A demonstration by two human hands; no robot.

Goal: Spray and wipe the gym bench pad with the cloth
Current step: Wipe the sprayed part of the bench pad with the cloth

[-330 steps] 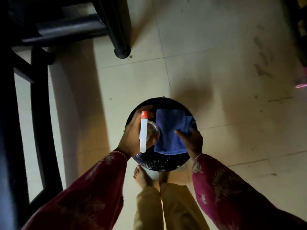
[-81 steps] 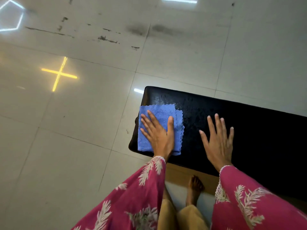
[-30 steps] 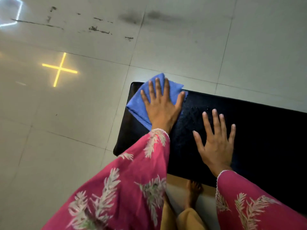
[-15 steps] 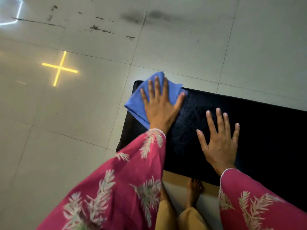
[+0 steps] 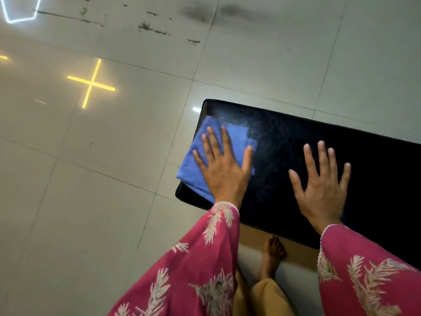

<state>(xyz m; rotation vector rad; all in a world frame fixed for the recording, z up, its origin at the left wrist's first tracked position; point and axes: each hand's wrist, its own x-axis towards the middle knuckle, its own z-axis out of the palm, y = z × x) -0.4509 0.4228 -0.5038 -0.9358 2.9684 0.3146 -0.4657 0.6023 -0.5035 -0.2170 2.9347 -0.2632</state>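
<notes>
Bench pad: long black padded gym bench pad (image 5: 319, 156) over pale floor tiles (image 5: 114, 179).
Cloth: folded blue microfibre cloth (image 5: 237, 137) at the pad's left end, overhanging its edge.
Left hand (image 5: 224, 169): flat, fingers spread, pressing the cloth.
Right hand (image 5: 323, 185): flat, fingers spread, empty, on bare pad.

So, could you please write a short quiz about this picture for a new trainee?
1. True or false: the left hand lies flat on the blue cloth.
2. Where does the cloth lie on the black bench pad? A) at its end, overhanging the edge; B) in the middle; C) on the floor beside it.
3. Fill in: the right hand rests open on the ____, with nothing under it.

Key: 1 true; 2 A; 3 pad.
</notes>
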